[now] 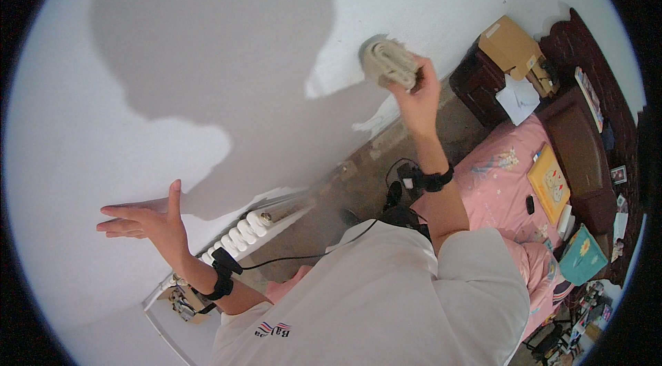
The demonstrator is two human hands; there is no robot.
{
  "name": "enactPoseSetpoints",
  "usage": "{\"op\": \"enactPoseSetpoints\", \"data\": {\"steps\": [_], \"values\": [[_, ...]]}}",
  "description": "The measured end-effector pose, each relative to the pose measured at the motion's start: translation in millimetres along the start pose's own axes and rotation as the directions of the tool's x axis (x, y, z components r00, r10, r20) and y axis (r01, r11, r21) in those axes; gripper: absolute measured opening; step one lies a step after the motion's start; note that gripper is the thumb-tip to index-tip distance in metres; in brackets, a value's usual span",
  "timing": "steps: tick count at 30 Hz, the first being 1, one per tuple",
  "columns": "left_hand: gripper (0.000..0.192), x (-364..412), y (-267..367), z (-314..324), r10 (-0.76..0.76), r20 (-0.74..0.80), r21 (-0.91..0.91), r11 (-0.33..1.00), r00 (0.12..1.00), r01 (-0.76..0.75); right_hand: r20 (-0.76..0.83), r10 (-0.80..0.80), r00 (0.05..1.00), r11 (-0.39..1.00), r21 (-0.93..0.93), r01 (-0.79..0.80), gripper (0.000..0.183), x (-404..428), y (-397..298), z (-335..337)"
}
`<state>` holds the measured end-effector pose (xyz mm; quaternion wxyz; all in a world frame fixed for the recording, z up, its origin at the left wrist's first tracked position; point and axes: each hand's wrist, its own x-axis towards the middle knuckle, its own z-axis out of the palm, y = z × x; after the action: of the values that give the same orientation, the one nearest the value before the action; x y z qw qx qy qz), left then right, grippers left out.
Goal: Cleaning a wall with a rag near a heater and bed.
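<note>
My right hand (421,100) grips a folded, greyish-beige cloth (390,63) and holds it up at the white wall (269,159). Whether the cloth presses on the wall or hovers just off it is hard to tell. To the left, my left hand (150,218) is bare, its fingers stretched out and the thumb raised apart from them. It is close to the wall, above a white radiator (240,234); contact with the wall cannot be made out. Both wrists wear black straps, and a cable runs from the left one across my white shirt. My shadow covers much of the wall.
A bed with a pink floral cover (486,174) stands on the right, with a yellow cushion-like item (549,182) near its dark headboard (579,138). A cardboard box (509,48) sits on a dark nightstand (473,84). Another box (186,304) of small items is at lower left.
</note>
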<state>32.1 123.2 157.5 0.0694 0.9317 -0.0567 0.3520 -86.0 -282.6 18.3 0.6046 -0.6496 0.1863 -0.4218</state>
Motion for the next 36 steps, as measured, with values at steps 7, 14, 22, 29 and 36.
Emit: {"op": "enactPoseSetpoints", "data": {"steps": [7,14,22,29,36], "values": [[0.144,1.8,-2.1,2.1,0.001,-0.001,-0.005,1.0,1.0,-0.001,0.154,-0.114,0.982,0.986,0.137,0.093,0.039,-45.9,-2.2,46.1],[0.145,2.7,-1.2,2.7,0.012,-0.006,0.014,1.0,1.0,-0.012,0.175,-0.184,0.967,0.981,0.101,0.168,0.039,-48.3,-3.1,48.9],[0.146,1.3,-4.5,3.3,0.017,-0.004,0.039,0.999,1.0,-0.017,-0.067,-0.039,0.997,0.999,-0.023,0.038,0.044,-3.1,10.1,-5.7],[0.146,2.7,-11.4,8.4,0.054,-0.012,0.093,0.994,0.998,-0.053,-0.249,-0.16,0.955,0.983,-0.13,0.131,0.039,40.8,29.0,-46.5],[0.146,3.1,-9.6,8.0,0.038,-0.008,0.061,0.997,0.999,-0.037,-0.237,-0.15,0.96,0.986,-0.111,0.127,0.039,30.5,36.6,-38.9]]}}
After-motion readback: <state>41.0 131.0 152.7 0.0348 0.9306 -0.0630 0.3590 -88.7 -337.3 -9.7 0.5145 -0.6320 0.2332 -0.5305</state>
